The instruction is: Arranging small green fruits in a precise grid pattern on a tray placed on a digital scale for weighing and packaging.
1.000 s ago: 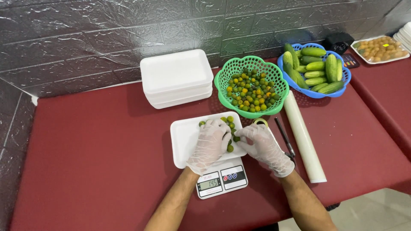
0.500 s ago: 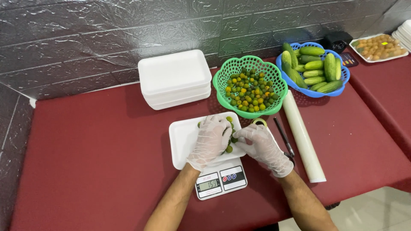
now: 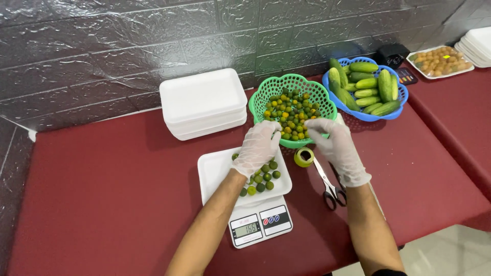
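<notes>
Over the red table, I see both gloved hands, left hand (image 3: 259, 146) and right hand (image 3: 335, 145), fingers loosely spread, gripping nothing, reaching at the green basket (image 3: 266, 97). A dozen or so small green fruits (image 3: 262, 178) already lie on the white tray (image 3: 217, 174) atop the scale (image 3: 260, 225); many more remain in the basket.

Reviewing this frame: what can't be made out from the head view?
- Whether the left hand or right hand holds any fruit: gloved fingers curl over the green basket rim, hiding the palms.
- Part of the white tray on the scale: covered by the left hand.
- The stacked trays at far right: cut off by the frame edge.
</notes>
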